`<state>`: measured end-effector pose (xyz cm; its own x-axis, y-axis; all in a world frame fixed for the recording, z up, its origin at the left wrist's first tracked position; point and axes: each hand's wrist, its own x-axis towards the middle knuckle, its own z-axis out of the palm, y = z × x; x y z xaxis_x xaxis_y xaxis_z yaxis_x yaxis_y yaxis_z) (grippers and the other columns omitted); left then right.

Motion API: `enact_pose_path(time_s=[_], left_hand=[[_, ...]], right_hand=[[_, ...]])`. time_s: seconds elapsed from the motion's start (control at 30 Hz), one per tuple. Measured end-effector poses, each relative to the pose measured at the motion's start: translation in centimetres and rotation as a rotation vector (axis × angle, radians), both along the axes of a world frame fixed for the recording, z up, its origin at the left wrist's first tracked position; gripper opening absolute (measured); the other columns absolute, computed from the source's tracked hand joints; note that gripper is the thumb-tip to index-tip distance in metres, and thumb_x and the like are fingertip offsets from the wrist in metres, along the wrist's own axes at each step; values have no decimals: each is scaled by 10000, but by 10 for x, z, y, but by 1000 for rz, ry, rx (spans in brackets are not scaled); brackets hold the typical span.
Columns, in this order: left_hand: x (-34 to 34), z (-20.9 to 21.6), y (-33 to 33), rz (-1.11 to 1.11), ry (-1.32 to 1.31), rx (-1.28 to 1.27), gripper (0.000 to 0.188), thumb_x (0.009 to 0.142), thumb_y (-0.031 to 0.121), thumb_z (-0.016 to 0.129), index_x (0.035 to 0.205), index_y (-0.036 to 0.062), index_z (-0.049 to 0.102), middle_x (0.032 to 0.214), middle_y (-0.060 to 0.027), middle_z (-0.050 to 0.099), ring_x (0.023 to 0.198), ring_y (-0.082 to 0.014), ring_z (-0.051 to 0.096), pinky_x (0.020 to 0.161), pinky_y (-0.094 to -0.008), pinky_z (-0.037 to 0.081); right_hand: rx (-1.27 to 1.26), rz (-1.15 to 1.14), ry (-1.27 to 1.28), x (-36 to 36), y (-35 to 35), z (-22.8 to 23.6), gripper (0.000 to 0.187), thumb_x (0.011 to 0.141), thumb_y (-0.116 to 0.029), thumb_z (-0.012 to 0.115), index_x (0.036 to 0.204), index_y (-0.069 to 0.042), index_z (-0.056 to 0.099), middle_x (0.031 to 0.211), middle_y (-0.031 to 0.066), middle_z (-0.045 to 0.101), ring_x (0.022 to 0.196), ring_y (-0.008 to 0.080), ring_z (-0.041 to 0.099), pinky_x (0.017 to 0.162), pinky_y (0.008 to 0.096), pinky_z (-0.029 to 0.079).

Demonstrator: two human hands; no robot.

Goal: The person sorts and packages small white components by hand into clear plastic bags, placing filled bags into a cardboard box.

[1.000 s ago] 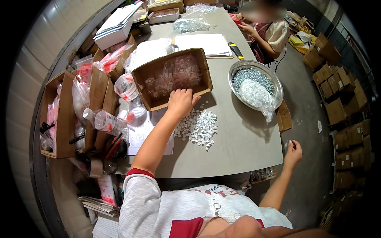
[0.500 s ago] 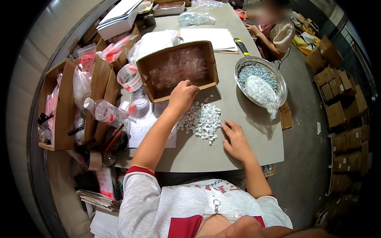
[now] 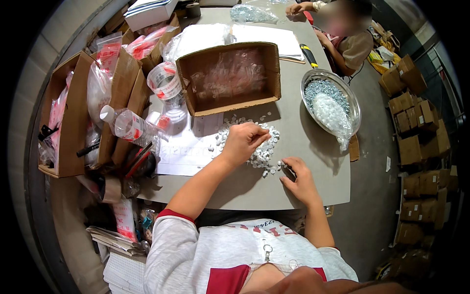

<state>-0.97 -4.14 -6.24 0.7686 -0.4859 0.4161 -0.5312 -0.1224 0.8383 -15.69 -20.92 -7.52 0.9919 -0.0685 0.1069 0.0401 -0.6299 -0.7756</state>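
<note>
A heap of small white round pieces lies spread on the table in front of me. Over its middle is my left hand, fingertips and thumb pinched together; whatever is between them is too small to make out. At the heap's near right edge rests my right hand, its thumb and forefinger apart, the fingertips beside a few loose pieces. Beyond the heap stands an open cardboard box, tilted toward me, with clear plastic bags inside.
To the right sits a metal bowl of silvery hardware with a bag of white pieces on top. A yellow-black tool handle lies beyond it. Left are a plastic bottle, tape rolls and cardboard boxes. Another person sits at far right.
My left hand has come from the box's near edge back over the heap, its fingers pinched. My right hand has shifted slightly, its fingers more curled near the loose pieces.
</note>
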Motion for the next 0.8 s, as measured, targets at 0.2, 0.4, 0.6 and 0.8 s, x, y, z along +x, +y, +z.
enact_pose_path(time_s=[0.2,0.4,0.6,0.8], left_hand=[[3,-8,2,9,246,-23,123,757,99,667,830,0,663,649,-90,602,566,-154,564,529,-260,439],[3,-7,2,-108,511,-67,169,780,116,657,886,-15,658,696,-45,613,616,-83,539,555,-222,432],[-1,-6,3,-178,598,-38,170,780,139,671,857,-12,659,751,-37,612,649,-66,526,570,-222,427],[-4,-21,-4,-380,455,-53,142,761,121,685,796,-5,629,865,-59,597,759,-89,541,633,-249,442]], right_hand=[[-73,-22,-31,11,8,2,335,684,-8,621,1017,-14,585,1020,147,544,922,296,541,816,345,445],[-223,-57,-82,17,12,-4,213,686,32,595,893,-9,624,922,140,575,845,294,565,746,349,468],[-355,-163,-121,8,14,-8,190,662,29,603,849,-1,619,907,145,578,853,309,560,746,375,469],[-264,-247,-100,8,6,-12,182,656,54,579,826,4,620,886,147,583,772,287,582,674,343,488]])
